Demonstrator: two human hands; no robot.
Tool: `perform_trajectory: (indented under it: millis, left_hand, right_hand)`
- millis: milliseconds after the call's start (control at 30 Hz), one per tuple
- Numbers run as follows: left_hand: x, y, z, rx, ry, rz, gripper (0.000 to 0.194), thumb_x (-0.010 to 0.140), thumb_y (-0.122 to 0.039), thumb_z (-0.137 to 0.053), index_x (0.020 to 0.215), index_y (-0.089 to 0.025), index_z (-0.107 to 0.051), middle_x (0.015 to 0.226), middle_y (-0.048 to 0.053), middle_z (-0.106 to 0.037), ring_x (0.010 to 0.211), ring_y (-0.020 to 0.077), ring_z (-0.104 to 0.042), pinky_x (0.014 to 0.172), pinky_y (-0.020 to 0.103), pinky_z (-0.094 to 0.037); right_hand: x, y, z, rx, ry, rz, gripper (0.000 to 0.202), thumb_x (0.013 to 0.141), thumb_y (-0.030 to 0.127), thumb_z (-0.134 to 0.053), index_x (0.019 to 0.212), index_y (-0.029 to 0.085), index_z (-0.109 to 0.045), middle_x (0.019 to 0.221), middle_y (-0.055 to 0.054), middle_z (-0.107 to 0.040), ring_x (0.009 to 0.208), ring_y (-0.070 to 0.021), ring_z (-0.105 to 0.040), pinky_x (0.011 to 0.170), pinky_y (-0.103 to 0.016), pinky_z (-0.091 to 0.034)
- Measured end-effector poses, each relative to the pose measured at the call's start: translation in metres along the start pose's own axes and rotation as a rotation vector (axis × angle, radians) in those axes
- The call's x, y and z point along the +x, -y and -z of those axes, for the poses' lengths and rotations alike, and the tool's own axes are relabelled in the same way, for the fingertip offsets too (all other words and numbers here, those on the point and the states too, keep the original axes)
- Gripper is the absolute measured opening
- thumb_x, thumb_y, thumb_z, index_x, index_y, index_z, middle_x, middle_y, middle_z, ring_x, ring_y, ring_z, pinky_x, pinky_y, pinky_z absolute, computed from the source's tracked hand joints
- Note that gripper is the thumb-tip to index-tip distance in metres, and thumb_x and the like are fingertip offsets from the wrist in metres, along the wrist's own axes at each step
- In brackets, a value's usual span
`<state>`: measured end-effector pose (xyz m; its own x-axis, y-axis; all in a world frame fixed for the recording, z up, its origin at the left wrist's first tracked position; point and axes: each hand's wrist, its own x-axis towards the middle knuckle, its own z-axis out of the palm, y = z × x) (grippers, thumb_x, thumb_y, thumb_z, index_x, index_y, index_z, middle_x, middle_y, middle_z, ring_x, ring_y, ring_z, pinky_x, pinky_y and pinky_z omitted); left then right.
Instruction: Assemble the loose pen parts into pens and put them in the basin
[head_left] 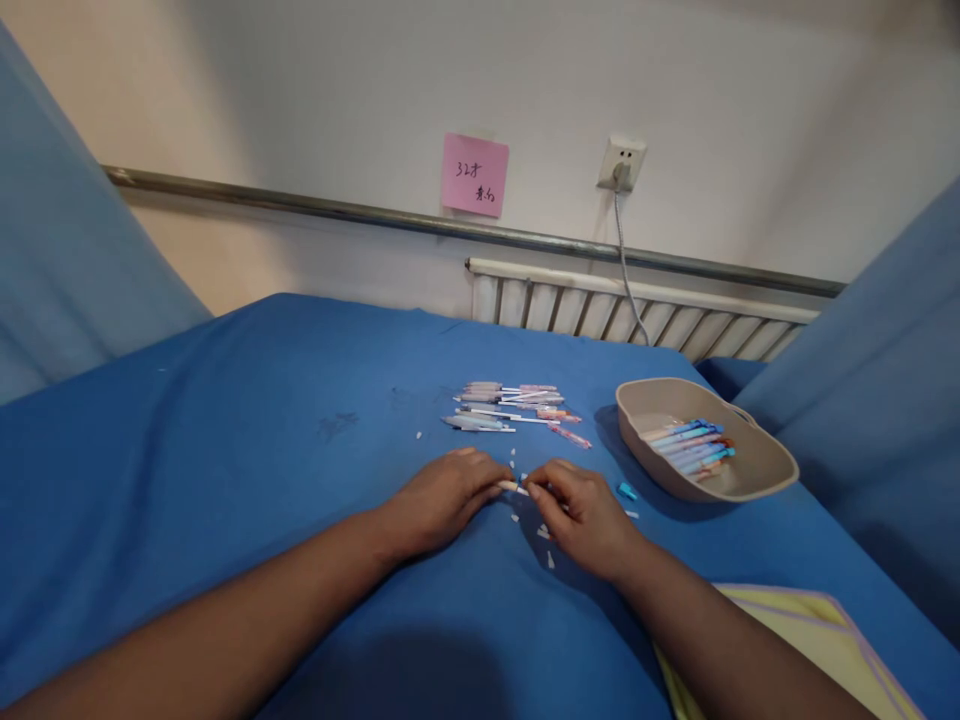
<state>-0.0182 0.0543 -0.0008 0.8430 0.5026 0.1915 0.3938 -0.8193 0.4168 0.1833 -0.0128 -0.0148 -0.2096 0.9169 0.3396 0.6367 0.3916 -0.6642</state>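
Note:
Over the blue cloth (330, 580), my left hand (450, 495) is closed around one end of a slim pale pen (511, 487). My right hand (581, 510) pinches its other end, fingertips close to those of the left. Most of the pen is hidden by the fingers. Small white bits (551, 560) lie scattered beneath and beside my hands. To the right of my right hand sits a small teal piece (627, 491). Beyond the hands lie several pen barrels (480, 423), white refills (525, 417) and pink patterned pen parts (570, 436).
A beige basket (765, 480) with several blue and white pens (694, 445) stands at the right. A yellow cloth (795, 630) lies under my right forearm. Behind are a radiator (570, 300), a metal rail (337, 212), a socket with a cord (622, 165) and a pink note (474, 175).

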Motion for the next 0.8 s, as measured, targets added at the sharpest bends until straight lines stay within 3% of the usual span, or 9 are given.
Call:
perform_trajectory:
  millis: [200, 433, 600, 700, 800]
  left_hand:
    - [0.002, -0.008, 0.001, -0.022, 0.037, 0.012, 0.026, 0.095, -0.032, -0.037, 0.104, -0.022, -0.059, 0.094, 0.004, -0.064, 0.086, 0.0177, -0.056, 0.081, 0.029, -0.039]
    - [0.001, -0.030, -0.010, -0.170, 0.110, -0.042, 0.023, 0.095, -0.029, -0.038, 0.102, -0.022, -0.059, 0.095, 0.003, -0.065, 0.088, 0.0181, -0.058, 0.080, 0.027, -0.040]
    - [0.002, -0.043, -0.018, -0.312, 0.135, -0.037, 0.027, 0.095, -0.030, -0.037, 0.105, -0.022, -0.060, 0.096, 0.004, -0.066, 0.088, 0.0180, -0.060, 0.077, 0.026, -0.042]
    - [0.002, -0.046, -0.019, -0.360, 0.152, -0.016, 0.024, 0.094, -0.030, -0.039, 0.096, -0.020, -0.060, 0.086, 0.003, -0.065, 0.080, 0.0166, -0.060, 0.071, 0.024, -0.043]
    - [0.002, -0.046, -0.018, -0.457, 0.167, 0.036, 0.025, 0.094, -0.031, -0.039, 0.100, -0.020, -0.061, 0.085, 0.002, -0.066, 0.079, 0.0152, -0.060, 0.072, 0.023, -0.044]
  right_hand:
    - [0.002, -0.003, 0.000, 0.230, -0.158, -0.122, 0.028, 0.092, 0.035, -0.042, 0.088, 0.018, -0.063, 0.078, -0.002, -0.062, 0.074, -0.0149, -0.058, 0.067, -0.025, -0.042]
    - [0.001, 0.006, -0.006, 0.476, -0.127, -0.171, 0.039, 0.094, 0.044, -0.036, 0.093, 0.018, -0.064, 0.080, -0.003, -0.063, 0.074, -0.0150, -0.059, 0.067, -0.026, -0.044]
    - [-0.001, 0.011, -0.012, 0.633, -0.189, -0.178, 0.046, 0.093, 0.050, -0.034, 0.094, 0.017, -0.066, 0.082, -0.005, -0.063, 0.075, -0.0158, -0.057, 0.069, -0.028, -0.043]
    - [0.002, 0.010, -0.011, 0.849, -0.234, -0.234, 0.052, 0.090, 0.056, -0.033, 0.092, 0.016, -0.067, 0.082, -0.007, -0.063, 0.074, -0.0163, -0.056, 0.065, -0.028, -0.043]
    - [0.006, 0.008, -0.002, 1.122, -0.270, -0.311, 0.060, 0.088, 0.062, -0.029, 0.089, 0.015, -0.067, 0.082, -0.008, -0.062, 0.072, -0.0159, -0.056, 0.064, -0.027, -0.043]
